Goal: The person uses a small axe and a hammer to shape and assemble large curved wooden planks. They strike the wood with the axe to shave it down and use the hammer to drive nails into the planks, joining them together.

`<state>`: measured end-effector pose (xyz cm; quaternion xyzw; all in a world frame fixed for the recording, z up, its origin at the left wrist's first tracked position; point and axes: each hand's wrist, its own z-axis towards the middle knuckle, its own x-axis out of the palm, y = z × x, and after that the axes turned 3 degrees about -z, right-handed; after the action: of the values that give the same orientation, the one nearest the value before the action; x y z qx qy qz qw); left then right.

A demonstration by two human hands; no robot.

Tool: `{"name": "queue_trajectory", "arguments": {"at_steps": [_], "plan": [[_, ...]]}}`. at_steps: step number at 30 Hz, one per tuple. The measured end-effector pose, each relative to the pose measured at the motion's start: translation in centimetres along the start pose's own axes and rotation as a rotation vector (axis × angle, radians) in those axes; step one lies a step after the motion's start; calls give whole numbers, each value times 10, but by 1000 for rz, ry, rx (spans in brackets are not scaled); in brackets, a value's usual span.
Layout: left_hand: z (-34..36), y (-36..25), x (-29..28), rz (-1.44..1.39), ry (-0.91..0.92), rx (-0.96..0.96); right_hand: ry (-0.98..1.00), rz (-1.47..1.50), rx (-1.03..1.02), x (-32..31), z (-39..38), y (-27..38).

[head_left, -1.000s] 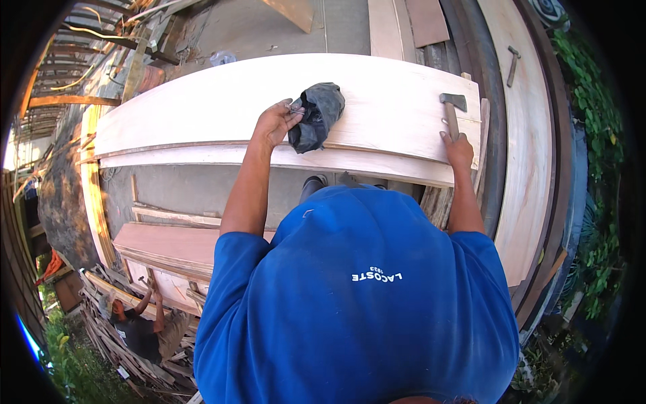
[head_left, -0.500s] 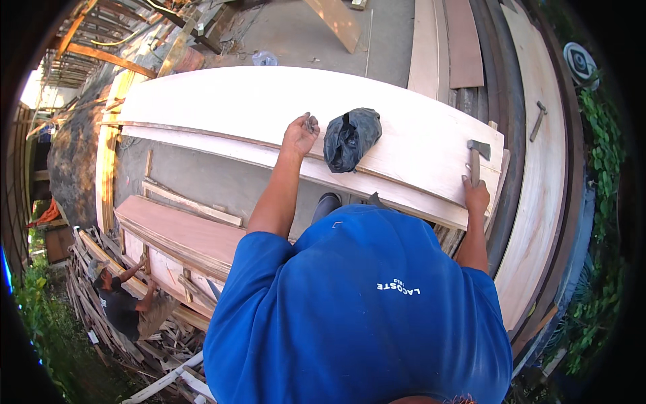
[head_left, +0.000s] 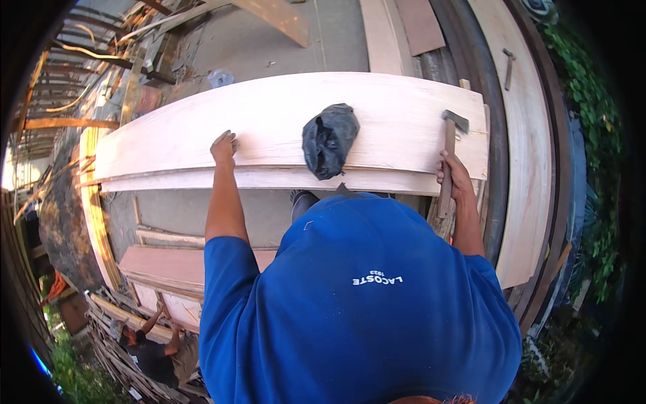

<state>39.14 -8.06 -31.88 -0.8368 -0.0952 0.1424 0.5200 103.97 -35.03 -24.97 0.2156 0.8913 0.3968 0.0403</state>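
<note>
In my right hand is a hatchet, gripped around the middle of its wooden handle. Its metal head points away from me, over the right end of a long pale wood panel. My left hand is over the panel's left part, fingers closed. Whatever small thing they hold is too unclear to name. Between my hands, a crumpled black plastic bag rests on the panel near its front edge, its mouth partly open.
A hammer lies on a long board at the right. Reddish panels are stacked at the left, where a co-worker reaches toward them. Scrap wood lies around that person. A clear plastic bag sits on the floor beyond.
My left hand has moved left along the panel, away from the black bag. The hatchet is turned so that more of its handle shows below my right hand. The whole view has shifted.
</note>
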Motion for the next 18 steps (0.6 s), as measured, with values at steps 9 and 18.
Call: {"name": "queue_trajectory", "arguments": {"at_steps": [9, 18], "plan": [[29, 7, -43, 159, 27, 148, -217, 28, -59, 123, -26, -19], [54, -39, -111, -50, 54, 93, -277, -311, -444, 366, -87, 47]]}}
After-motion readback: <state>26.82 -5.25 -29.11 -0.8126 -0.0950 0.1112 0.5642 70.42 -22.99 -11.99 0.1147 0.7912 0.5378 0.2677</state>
